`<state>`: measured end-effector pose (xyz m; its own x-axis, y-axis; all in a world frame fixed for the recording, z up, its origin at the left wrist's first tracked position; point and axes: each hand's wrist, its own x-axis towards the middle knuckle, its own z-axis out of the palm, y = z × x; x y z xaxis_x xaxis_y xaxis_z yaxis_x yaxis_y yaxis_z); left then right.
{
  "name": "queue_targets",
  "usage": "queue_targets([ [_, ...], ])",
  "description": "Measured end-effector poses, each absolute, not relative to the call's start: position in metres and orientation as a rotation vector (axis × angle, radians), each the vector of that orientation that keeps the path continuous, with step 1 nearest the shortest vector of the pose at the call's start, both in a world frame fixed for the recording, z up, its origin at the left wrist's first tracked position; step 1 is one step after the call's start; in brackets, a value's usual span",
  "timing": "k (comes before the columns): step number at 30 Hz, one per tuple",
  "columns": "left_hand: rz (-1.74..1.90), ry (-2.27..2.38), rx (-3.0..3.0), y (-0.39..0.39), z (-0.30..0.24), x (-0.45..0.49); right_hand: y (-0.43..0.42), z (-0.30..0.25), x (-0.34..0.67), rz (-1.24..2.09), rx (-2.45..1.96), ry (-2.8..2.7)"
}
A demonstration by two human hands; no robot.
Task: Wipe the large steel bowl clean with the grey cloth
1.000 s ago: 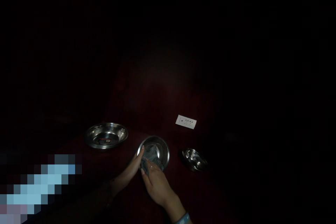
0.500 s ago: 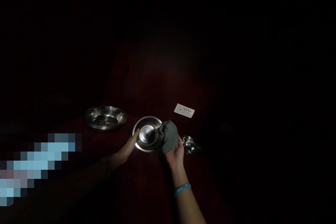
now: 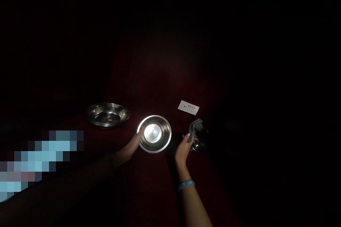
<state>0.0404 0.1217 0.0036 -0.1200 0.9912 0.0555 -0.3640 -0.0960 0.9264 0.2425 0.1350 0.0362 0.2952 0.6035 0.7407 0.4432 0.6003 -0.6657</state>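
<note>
A shiny steel bowl [image 3: 160, 144] is tilted toward me, its inside lit brightly. My left hand [image 3: 134, 145] grips its left rim, thumb inside and the other fingers hidden behind. To the right, apart from that bowl, my right hand [image 3: 184, 150] holds a crumpled grey cloth [image 3: 195, 127] between thumb and fingers. Just behind this hand sits a smaller steel bowl [image 3: 198, 145], partly covered by the cloth and hand. A blue band circles my right wrist.
A wider, shallow steel dish [image 3: 121, 122] with something small and reddish in it stands at the left. Beyond the right hand lies a white card [image 3: 188, 107] with dark dots. The dark red surface [image 3: 157, 188] fades into blackness around.
My right hand has drawn the cloth away from the held bowl, moving right toward the smaller bowl. The left hand keeps its hold, and the bowl's inside now shows fully.
</note>
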Motion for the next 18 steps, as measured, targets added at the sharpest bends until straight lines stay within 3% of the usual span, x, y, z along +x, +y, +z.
queue_targets([
  [5, 1.522, 0.967, 0.846, 0.14, -0.01, 0.045, 0.11, 0.028, 0.205, -0.093, -1.025, -2.336],
  [10, 1.502, 0.986, 0.833, 0.143, -0.015, 0.043, 0.109, 0.026, 0.203, -0.054, -1.053, -2.407],
  [13, 1.529, 1.026, 0.827, 0.139, -0.01, 0.041, 0.109, 0.026, 0.202, 0.146, -1.013, -2.348],
  [18, 1.622, 1.057, 0.802, 0.136, -0.001, 0.038, 0.113, 0.019, 0.193, 0.75, -0.906, -1.931],
])
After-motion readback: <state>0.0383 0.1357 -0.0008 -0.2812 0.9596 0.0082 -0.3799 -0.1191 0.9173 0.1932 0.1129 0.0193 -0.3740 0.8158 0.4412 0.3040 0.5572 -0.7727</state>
